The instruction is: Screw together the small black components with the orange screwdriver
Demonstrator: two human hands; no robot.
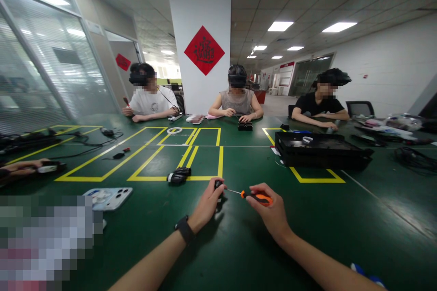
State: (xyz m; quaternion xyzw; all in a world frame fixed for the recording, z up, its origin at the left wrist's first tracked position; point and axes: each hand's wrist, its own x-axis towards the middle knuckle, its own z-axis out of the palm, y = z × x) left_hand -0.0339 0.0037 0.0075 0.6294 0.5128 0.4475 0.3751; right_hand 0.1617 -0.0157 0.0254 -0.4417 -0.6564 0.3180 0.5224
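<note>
Over the bench [221,250], left grip [207,201] is pinching a black part [218,184], right grip [271,211] a likely light, stiff screwdriver [243,194] by its handle [264,199].

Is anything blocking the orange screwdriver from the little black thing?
Nothing visible. The screwdriver in the right hand points toward the black thing in the left hand, its shaft clear. I can't tell whether they touch.

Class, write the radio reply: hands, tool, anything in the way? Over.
Right hand gripping orange-and-black screwdriver. Left hand holding small black object. Shaft points toward it, contact unclear. Between hands, only the shaft visible.
</note>
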